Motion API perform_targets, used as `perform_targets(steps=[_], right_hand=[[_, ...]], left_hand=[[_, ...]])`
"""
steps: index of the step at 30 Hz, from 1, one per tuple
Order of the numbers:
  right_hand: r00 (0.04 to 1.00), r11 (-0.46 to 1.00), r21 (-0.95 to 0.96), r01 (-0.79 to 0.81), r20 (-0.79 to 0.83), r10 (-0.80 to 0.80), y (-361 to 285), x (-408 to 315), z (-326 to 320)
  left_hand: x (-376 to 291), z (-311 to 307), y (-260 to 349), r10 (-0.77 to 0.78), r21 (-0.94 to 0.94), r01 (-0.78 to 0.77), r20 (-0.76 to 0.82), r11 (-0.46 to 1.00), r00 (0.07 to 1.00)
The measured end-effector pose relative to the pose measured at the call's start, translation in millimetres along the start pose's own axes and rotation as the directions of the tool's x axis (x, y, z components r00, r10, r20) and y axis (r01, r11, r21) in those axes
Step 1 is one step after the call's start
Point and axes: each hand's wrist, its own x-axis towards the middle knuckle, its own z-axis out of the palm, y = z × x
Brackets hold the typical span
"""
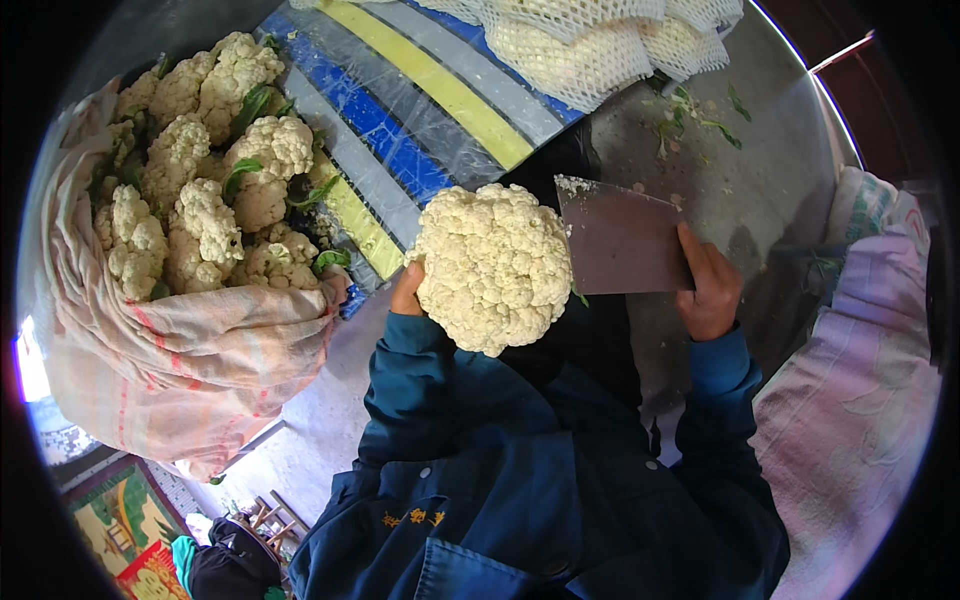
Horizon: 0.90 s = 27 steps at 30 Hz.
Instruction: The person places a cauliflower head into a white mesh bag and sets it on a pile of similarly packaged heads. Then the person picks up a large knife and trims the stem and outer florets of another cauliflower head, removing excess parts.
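Note:
A large cauliflower head [493, 270] is held up in front of my body, its white curd towards the camera. My left hand [408, 289] grips it from the left; only the thumb side shows and the other fingers are hidden behind it. In my right hand [709, 281] is a cleaver [626, 240] with a broad rectangular blade. White crumbs cling to the blade's far corner. The blade's left edge lies beside the cauliflower's right side; whether they touch I cannot tell. A bit of green leaf shows below that edge.
At left, a cloth-wrapped pile [202, 352] holds several cauliflowers [195, 217]. Beyond my hands stands a striped tabletop [420, 90], with cauliflowers in white foam netting [577, 45] at its far right. Leaf scraps [686, 116] litter the concrete floor. A pale cloth [855, 420] covers something at right.

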Motion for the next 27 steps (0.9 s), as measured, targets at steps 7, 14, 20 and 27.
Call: perform_targets(steps=[7,14,20,27], right_hand=[[0.992,0.988,-0.102,0.118,0.057,-0.113,-0.9,-6.2,-7.1],[0.98,0.974,-0.155,0.164,0.138,-0.143,-18.0,-3.8,-8.9],[0.982,0.979,-0.123,0.16,0.123,-0.145,-21.2,-6.5,-6.7],[0.984,0.977,-0.158,0.144,0.129,-0.124,-26.1,-5.8,-6.4]], left_hand=[[-8.6,4.7,4.0,0.0,0.022,0.001,-0.043,1.0,0.999],[-13.4,18.7,14.2,-0.002,0.093,0.015,-0.138,0.996,0.99],[-17.3,30.4,12.8,0.026,0.093,-0.011,-0.16,0.996,0.987],[-18.0,32.8,13.5,0.027,0.12,-0.011,-0.133,0.993,0.991]])
